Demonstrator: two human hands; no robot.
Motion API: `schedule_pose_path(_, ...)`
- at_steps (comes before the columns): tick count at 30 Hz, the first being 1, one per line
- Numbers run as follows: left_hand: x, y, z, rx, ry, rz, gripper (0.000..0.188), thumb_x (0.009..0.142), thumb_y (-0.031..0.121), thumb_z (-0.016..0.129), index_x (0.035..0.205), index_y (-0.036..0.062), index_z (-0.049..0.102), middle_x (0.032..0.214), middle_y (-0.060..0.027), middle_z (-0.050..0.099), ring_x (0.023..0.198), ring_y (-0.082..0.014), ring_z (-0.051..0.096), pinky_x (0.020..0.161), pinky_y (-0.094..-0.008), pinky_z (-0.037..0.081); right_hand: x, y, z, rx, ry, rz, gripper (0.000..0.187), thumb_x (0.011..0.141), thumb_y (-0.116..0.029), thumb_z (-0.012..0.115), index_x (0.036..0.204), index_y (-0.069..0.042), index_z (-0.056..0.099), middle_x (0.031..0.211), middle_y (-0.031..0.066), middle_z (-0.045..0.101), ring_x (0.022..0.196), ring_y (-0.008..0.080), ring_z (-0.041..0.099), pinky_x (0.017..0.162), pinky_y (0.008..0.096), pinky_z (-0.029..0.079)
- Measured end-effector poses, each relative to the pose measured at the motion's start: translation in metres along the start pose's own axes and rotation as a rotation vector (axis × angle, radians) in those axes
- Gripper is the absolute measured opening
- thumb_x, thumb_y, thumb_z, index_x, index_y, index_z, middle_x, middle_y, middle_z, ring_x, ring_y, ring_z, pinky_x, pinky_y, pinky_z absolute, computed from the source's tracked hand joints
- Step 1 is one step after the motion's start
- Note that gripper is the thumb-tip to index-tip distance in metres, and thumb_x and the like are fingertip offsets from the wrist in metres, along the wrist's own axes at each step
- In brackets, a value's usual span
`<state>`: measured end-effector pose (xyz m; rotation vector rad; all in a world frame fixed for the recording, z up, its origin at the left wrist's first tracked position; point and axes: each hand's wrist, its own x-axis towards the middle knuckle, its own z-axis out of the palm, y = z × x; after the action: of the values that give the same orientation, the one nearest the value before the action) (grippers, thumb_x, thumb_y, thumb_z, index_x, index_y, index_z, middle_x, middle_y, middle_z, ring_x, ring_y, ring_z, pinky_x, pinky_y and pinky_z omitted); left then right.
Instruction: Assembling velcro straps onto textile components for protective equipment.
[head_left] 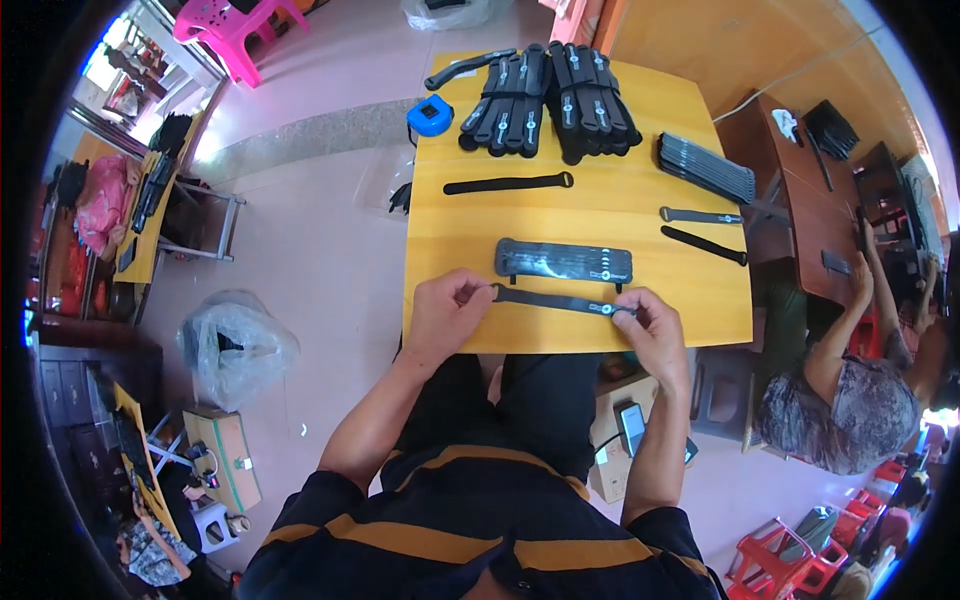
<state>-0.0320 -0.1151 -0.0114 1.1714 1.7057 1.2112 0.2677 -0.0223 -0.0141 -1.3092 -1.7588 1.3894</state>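
A dark strap point(555, 299) with a small white print is stretched level between my hands at the near edge of the yellow table. Its left end is pinched in the fingers of my left hand point(452, 312). My right hand point(652, 330) grips the other end, next to the print. Just beyond it lies a neat stack of straps point(563, 261) with a shiny top. Farther off, a single black strap point(508, 184) with a looped end rests on the wood. Two more loose straps, a grey one point(700, 216) and a black one point(704, 245), lie at the right.
Two bundles of straps point(508, 103) point(592, 105) sit at the table's far side, beside a blue tape measure point(430, 116). Another strap stack point(706, 168) is at the far right. A person point(845, 410) works at a brown table on the right. Clear plastic bags point(237, 347) lie on the floor.
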Motion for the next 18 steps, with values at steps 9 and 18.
schedule_pose_path(9,0.018,0.008,0.007,0.108,0.061,-0.018,0.009,0.090,0.007,0.072,0.088,-0.0022,0.069,0.070,-0.0062,0.069,0.063,-0.0074,0.062,0.058,-0.0244,0.049,0.023,0.007,0.001,0.049,0.151,0.012,0.007,0.094,-0.004,0.070,0.097,0.000,0.065,0.076,-0.0030,0.059,0.067,0.0040,0.050,0.061,0.0211,0.043)
schedule_pose_path(18,0.030,0.002,0.008,0.289,0.012,-0.079,0.008,0.090,0.009,0.070,0.088,0.0012,0.069,0.068,-0.0125,0.065,0.056,-0.0175,0.061,0.055,-0.0304,0.047,0.032,0.007,-0.001,0.045,0.153,0.038,0.006,0.098,-0.001,0.062,0.104,0.001,0.064,0.078,-0.0030,0.058,0.067,0.0032,0.049,0.060,0.0198,0.041)
